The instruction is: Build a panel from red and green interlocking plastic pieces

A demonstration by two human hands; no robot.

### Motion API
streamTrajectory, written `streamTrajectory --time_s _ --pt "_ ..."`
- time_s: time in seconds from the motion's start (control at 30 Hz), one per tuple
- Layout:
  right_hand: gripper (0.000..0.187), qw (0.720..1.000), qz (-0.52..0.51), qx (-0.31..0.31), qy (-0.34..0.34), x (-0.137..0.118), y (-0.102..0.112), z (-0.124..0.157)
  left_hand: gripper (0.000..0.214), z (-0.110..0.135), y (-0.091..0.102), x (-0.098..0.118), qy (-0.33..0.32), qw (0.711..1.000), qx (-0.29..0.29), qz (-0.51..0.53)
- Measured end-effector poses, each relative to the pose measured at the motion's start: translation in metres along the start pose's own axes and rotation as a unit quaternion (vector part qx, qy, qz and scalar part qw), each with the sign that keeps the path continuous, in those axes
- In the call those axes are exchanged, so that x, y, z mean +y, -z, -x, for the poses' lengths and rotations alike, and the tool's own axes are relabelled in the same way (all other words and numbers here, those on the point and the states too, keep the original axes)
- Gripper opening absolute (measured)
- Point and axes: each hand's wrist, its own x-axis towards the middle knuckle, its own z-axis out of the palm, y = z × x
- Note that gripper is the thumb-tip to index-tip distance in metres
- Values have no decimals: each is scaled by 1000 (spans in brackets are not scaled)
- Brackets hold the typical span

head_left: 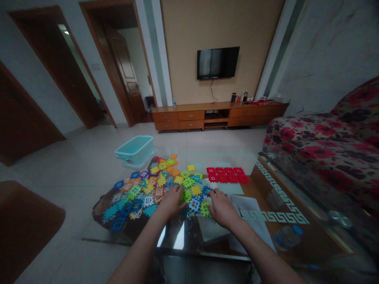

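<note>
While I watched the head feed from my remote station, I read across it from the left. A turquoise plastic basket (134, 150) sat on the tiled floor just beyond a glass-topped coffee table (183, 236), close behind a wide heap of interlocking plastic waffle tiles (134, 197) in blue, orange, yellow, green and white. The heap lay ahead of and to the left of the fingers, its long axis slanting from near left to far right. The left hand (170, 203) was nearer to the bulk of it, resting on its right side with the fingers (179, 190) spread apart over the tiles; I could not tell whether they pinched one. The right hand (222, 209) lay just to the right, at the heap's edge, with its fingers (212, 193) curved down and slightly apart beside a lime-green tile (205, 209); again, I could not tell whether they held anything. Ahead of those fingers and to the right lay a flat grid of joined red tiles (226, 174). Sheets of paper (250, 209) lay below and right of the right hand, and further right was a water bottle (288, 237) with a blue cap, apparently under the glass, near a floral sofa (314, 146).
</note>
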Motion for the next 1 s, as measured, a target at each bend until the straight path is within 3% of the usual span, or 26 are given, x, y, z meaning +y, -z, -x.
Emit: streamTrajectory --time_s 0.1,0.2,0.43,0.6,1.0 --pt "53 1000 5 19 5 2 -10 -7 67 0 -7 5 -32 999 -6 10" --pt "58 1000 7 -20 3 3 -19 -9 67 -1 -16 11 -63 998 -4 16" --pt "51 999 -1 -22 25 5 -19 -2 62 -4 -30 27 -119 993 10 14" --pt "52 998 -7 -30 53 7 -19 -1 63 -7 -33 30 -109 994 -11 5" --pt "49 998 -22 -23 51 4 -14 3 43 -7 -36 28 -91 995 21 -23"
